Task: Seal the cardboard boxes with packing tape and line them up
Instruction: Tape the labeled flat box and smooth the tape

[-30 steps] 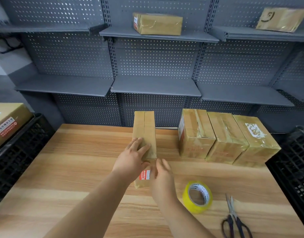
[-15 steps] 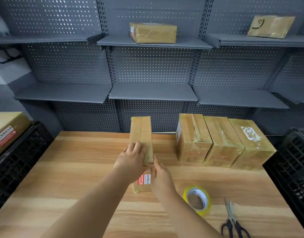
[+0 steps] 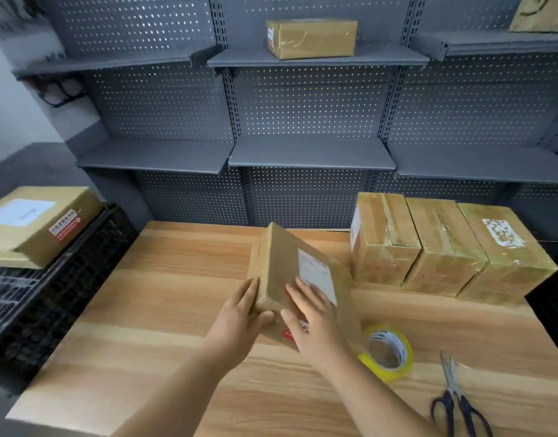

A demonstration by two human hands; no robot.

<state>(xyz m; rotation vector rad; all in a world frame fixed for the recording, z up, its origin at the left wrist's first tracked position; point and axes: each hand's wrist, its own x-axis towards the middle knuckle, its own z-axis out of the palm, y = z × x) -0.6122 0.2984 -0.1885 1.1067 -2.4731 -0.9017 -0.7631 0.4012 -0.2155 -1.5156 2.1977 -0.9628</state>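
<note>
**Left grip** (image 3: 240, 313): fingers straight, flat against the left face of the cardboard box (image 3: 281, 263), thumb at its near corner.

**Right grip** (image 3: 314, 323): fingers spread flat on the labelled face, pressing and not curled round it.

**Cardboard box:** mid-counter (image 3: 145, 310), tipped on an edge between both grips, white label (image 3: 317, 275) uppermost.

**Step, as judged:** turning the box to bring up a seam for taping.

**Next move calls for:** settling the box flat, then freeing the right grip for the tape roll (image 3: 386, 351) just beside that wrist. The scissors (image 3: 457, 402) lie near the front right.

**Row of sealed boxes** (image 3: 445, 247): three, touching, at the back right. This is the likely place to line the box up.

**Hidden or unclear:**
- The box's underside and far faces are out of sight.
- Which seams already carry tape cannot be told.
- The red sticker is partly under the right grip.
- The label print is unreadable.
</note>
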